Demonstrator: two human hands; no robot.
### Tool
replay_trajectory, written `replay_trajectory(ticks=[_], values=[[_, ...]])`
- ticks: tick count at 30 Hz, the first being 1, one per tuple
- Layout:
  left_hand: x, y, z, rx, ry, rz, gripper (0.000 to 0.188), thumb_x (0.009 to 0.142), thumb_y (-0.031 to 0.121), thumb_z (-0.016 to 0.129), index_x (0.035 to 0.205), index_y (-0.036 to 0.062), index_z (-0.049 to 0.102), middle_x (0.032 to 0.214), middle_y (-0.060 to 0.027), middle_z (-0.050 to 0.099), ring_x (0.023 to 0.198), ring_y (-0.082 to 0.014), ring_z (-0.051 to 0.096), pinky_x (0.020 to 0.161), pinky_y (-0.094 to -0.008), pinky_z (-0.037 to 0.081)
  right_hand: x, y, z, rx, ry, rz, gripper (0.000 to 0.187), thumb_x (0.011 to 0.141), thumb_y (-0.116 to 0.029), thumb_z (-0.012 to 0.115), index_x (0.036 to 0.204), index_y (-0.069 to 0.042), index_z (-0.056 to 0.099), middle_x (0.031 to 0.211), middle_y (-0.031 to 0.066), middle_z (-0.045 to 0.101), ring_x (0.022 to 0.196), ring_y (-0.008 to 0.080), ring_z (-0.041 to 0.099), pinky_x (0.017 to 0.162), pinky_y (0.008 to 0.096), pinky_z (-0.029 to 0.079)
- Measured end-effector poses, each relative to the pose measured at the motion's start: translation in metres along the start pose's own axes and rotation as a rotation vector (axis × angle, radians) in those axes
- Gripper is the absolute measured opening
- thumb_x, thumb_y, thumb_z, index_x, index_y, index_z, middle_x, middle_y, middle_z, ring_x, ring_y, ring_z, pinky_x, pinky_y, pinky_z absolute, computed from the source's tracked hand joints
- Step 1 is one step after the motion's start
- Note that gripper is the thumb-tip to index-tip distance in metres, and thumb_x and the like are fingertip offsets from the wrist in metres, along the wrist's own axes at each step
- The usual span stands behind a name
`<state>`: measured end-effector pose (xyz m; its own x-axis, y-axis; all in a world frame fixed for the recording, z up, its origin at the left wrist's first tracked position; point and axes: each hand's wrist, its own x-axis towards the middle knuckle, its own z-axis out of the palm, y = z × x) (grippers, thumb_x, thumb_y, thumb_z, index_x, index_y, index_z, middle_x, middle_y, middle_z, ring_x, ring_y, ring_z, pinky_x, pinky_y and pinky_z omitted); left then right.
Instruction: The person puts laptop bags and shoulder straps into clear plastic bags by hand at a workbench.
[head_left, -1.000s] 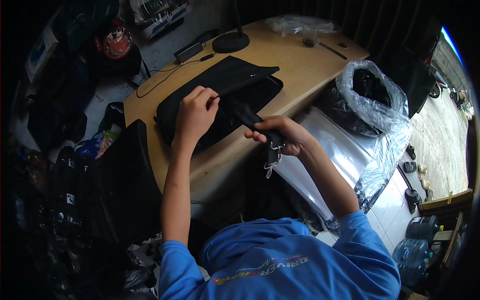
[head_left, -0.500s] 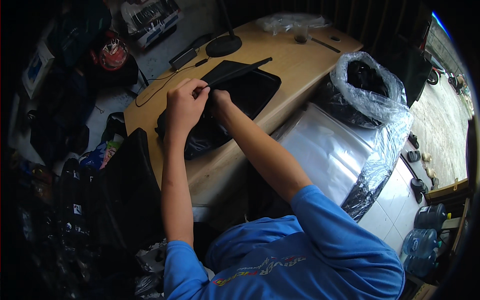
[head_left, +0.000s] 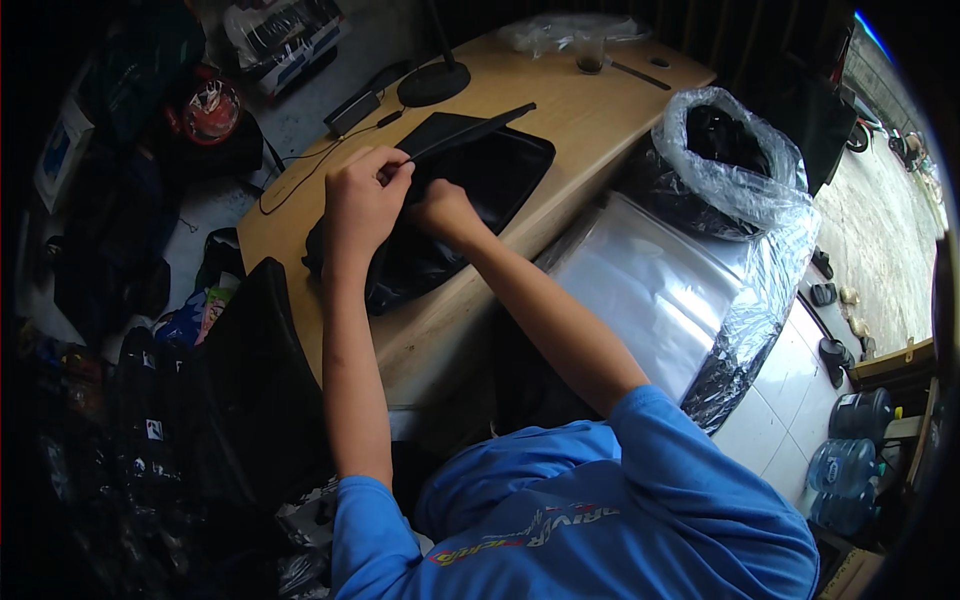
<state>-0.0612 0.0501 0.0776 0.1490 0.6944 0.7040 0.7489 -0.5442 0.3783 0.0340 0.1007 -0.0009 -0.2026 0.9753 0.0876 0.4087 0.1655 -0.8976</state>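
A black fabric bag (head_left: 505, 180) lies on the wooden desk with its flap raised. With thumb and fingertips, my left hand (head_left: 364, 200) pinches the near left edge of the flap (head_left: 455, 135). Just right of it, my right hand (head_left: 447, 211) is curled over the bag's dark opening. Its fingers point down and left, and anything they grip is lost in the black material. Loose, glossy black fabric (head_left: 405, 280) bunches below both wrists, toward the desk's near edge.
The desk (head_left: 530, 75) also bears a round black stand base (head_left: 434, 84), a cable, a glass (head_left: 590, 57) and clear plastic. To the right are stacked clear plastic sheets (head_left: 640, 290) and an open plastic sack (head_left: 730, 160). A black chair (head_left: 255, 370) stands left.
My right hand has drawn back a little from the flap, toward me, and more of it shows. My left hand keeps its pinch. The whole view has shifted slightly.
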Motion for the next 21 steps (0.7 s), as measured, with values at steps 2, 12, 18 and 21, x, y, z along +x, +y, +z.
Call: replay_trajectory(ticks=[2,12,18,21], values=[[0.002,0.004,0.006,-0.003,-0.008,0.006,0.009,0.075,0.003,0.067,0.081,-0.0028,0.063,0.07,-0.0128,0.06,0.057,-0.0223,0.059,0.054,-0.0299,0.046,0.006,0.002,0.021,0.08,0.042,0.037,0.025,0.07,-0.016,0.064,0.081,0.007,0.066,0.087,0.0294,0.063,0.089,0.0391,0.064,0.078,0.0407,0.052],[-0.01,0.015,0.015,-0.016,-0.033,-0.008,0.01,0.075,0.002,0.067,0.083,-0.0026,0.065,0.072,-0.0094,0.062,0.059,-0.0153,0.057,0.056,-0.0259,0.045,0.067,0.04,0.086,0.927,0.008,-0.275,0.031,0.079,-0.024,0.064,0.092,0.004,0.065,0.087,0.0197,0.068,0.095,0.0283,0.065,0.078,0.0319,0.05],[-0.016,0.012,0.014,-0.055,-0.098,0.022,0.007,0.074,0.001,0.066,0.08,-0.0013,0.065,0.071,-0.0125,0.06,0.062,-0.0226,0.062,0.057,-0.0299,0.048,0.023,0.036,0.036,0.95,-0.254,-0.302,0.029,0.08,-0.022,0.062,0.091,0.004,0.065,0.081,0.0177,0.068,0.085,0.0247,0.068,0.072,0.0299,0.052],[-0.012,0.006,0.011,-0.092,-0.2,-0.059,0.011,0.074,0.004,0.069,0.083,-0.0009,0.066,0.072,-0.0095,0.062,0.062,-0.0163,0.06,0.058,-0.027,0.047,-0.043,0.03,-0.004,0.375,-0.23,-0.1,0.025,0.082,-0.021,0.062,0.085,0.004,0.064,0.067,0.0128,0.066,0.063,0.0202,0.067,0.059,0.0282,0.053]])
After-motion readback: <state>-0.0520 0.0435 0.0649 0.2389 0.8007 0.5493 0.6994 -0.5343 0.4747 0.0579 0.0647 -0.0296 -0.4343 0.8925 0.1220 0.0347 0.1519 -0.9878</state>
